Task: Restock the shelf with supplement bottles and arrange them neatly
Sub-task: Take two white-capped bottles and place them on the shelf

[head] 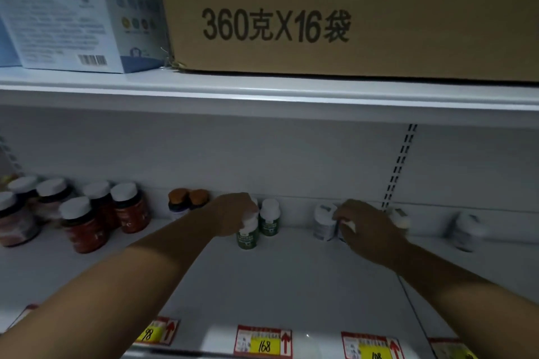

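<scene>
On the white shelf (291, 285), my left hand (232, 214) is closed over the white cap of a green-labelled bottle (248, 237) standing upright. A second green-labelled bottle (269, 217) stands just behind and to its right. My right hand (367, 227) grips a pale bottle (341, 232), mostly hidden by the fingers, pressed against a white-and-blue bottle (323, 221) on its left. Two more pale bottles (400, 217) (466, 230) stand further right, blurred.
Several red bottles with white caps (84, 224) crowd the left of the shelf. Two orange-capped bottles (186, 201) stand at the back. Price tags (264, 342) line the front edge. Above, a cardboard carton (335, 14) and a pale blue box (73, 9) sit on the upper shelf.
</scene>
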`<state>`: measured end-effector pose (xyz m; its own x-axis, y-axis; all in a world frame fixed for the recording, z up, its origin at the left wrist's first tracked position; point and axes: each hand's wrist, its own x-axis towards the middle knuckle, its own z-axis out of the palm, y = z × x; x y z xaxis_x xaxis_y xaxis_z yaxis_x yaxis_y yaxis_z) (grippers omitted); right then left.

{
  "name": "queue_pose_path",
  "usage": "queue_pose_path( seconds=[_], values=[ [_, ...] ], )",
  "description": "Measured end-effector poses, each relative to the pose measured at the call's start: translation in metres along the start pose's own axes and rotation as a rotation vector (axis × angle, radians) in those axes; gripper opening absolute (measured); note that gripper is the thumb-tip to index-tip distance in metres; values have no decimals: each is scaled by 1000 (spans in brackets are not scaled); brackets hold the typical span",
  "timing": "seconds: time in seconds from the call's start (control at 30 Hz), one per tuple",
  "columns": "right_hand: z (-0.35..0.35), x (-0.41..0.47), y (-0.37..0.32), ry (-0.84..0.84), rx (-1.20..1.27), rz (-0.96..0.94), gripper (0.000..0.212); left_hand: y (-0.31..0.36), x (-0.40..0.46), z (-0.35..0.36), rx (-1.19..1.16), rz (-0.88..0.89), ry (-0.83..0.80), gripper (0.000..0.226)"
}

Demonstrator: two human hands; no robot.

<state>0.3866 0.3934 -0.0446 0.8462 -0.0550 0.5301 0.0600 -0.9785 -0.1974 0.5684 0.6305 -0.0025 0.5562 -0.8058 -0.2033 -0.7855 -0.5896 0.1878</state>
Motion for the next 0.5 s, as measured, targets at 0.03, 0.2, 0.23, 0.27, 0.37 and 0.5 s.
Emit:
queue_pose_path(
  seconds=[0.03, 0.2, 0.23, 0.27, 0.37, 0.5],
  values=[
    [-2, -1, -12, -41, -50, -27, 23, 1, 1, 1, 23, 4, -18, 50],
    [-8, -2, -45, -263, -104, 19, 23, -4, 17, 15, 282, 73, 39, 29],
    [-8, -4, -47, -268, -85, 40, 23, -4, 18, 19, 303, 86, 59, 29],
    [-8, -7, -49, -261, -75, 61, 23, -3, 19, 22, 331, 106, 84, 31],
    [-9, -21, -48, -299, -63, 172, 34, -3, 20, 27, 370, 125, 129, 36],
    [-18, -42, -42, -429, -135, 261, 54, 2, 18, 27, 177, 208, 253, 55]
  ],
)
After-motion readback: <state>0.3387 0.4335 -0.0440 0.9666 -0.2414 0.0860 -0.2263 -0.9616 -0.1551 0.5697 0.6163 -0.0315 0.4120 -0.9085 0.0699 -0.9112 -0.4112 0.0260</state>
